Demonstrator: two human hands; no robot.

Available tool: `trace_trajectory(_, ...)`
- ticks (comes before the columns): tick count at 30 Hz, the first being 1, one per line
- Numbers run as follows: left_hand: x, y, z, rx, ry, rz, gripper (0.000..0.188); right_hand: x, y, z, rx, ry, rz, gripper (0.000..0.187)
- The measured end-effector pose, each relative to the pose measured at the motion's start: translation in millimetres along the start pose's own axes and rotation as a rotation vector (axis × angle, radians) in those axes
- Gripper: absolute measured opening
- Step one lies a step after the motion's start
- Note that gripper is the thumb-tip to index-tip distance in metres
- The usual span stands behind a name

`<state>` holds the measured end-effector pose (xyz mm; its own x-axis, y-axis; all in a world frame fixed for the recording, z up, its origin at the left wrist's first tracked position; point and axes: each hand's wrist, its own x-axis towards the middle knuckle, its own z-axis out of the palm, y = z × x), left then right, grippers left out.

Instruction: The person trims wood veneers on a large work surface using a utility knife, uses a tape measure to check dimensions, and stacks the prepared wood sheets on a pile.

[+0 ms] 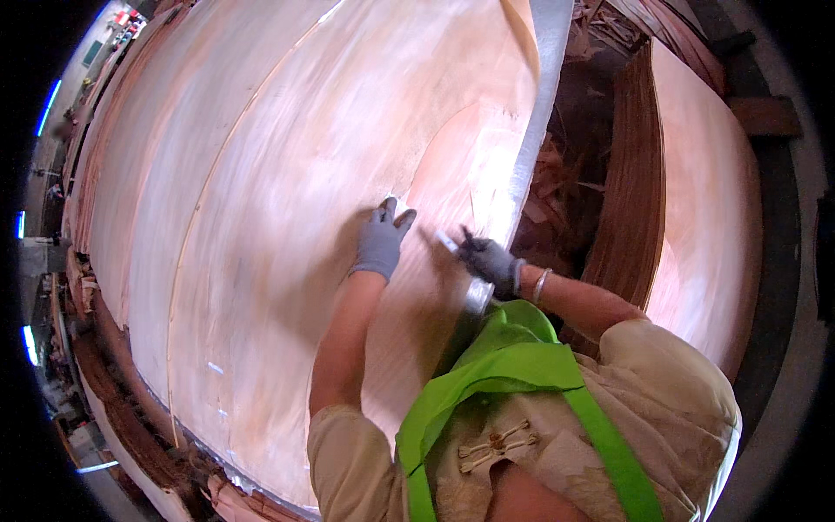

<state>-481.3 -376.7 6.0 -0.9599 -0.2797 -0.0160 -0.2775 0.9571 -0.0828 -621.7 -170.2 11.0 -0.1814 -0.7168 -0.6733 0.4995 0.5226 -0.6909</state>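
Two gloved hands work on the veneer (278, 217), which lies beneath them: the left hand (381, 242) rests fingers spread, nothing clearly grasped, and the right hand (492, 263) is curled round a pale tool (447, 241). I'd press flat with the left — fingertips clear of the tool, whose contact I can't tell.

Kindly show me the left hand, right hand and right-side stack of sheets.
Left hand (379, 245), head view: on its gloved back.
Right hand (491, 263), head view: on its gloved back.
Right-side stack of sheets (630, 170), head view: on its layered side.
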Motion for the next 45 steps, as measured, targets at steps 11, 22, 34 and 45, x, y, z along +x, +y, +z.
trace_trajectory(11,181,70,-42,-0.383,0.036,-0.34,0.049,125,-192,-163,-0.27,0.223,-0.288,0.02)
trace_trajectory(22,266,84,-26,0.127,-0.109,-0.155,0.054,120,-176,-206,-0.346,0.205,-0.095,0.032)
trace_trajectory(34,213,41,-40,-0.562,0.22,-0.347,0.057,36,-77,-161,0.055,-0.026,-0.165,0.015)
trace_trajectory(45,100,128,-2,0.039,0.012,-0.112,0.051,80,-104,-116,-0.484,0.032,-0.163,0.023)
